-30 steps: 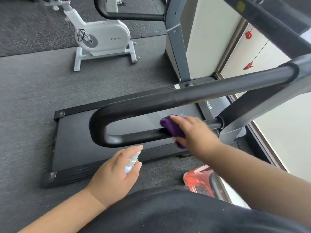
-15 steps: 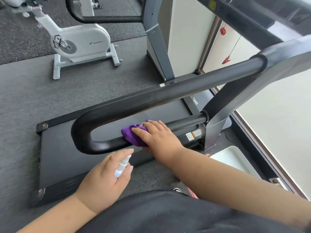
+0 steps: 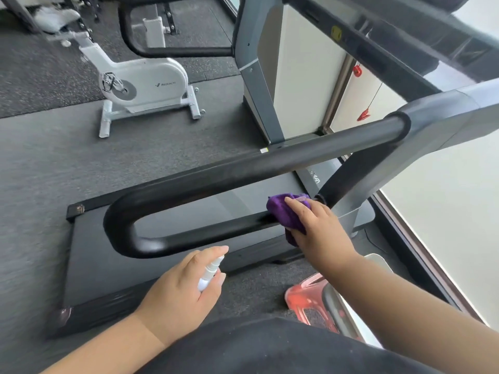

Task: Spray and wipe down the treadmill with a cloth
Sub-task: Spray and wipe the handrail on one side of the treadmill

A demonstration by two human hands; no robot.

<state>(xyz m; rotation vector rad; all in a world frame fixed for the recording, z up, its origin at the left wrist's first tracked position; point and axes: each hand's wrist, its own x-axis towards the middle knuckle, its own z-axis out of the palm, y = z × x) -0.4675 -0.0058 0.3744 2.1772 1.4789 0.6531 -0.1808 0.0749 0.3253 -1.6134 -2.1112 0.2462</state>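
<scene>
Wiping 1 handrail (lower bar), 1 purple cloth, 1 spray bottle

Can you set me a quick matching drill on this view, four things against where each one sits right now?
Things:
1. purple cloth
2. spray bottle
3. white exercise bike
4. red safety clip

Places:
A. standing on the floor beyond the treadmill deck
B. held in the left hand, nozzle toward the handrail
C. hanging on a cord below the console
D. pressed on the lower handrail bar by the right hand

Pairs: 1-D, 2-B, 3-A, 4-C
</scene>
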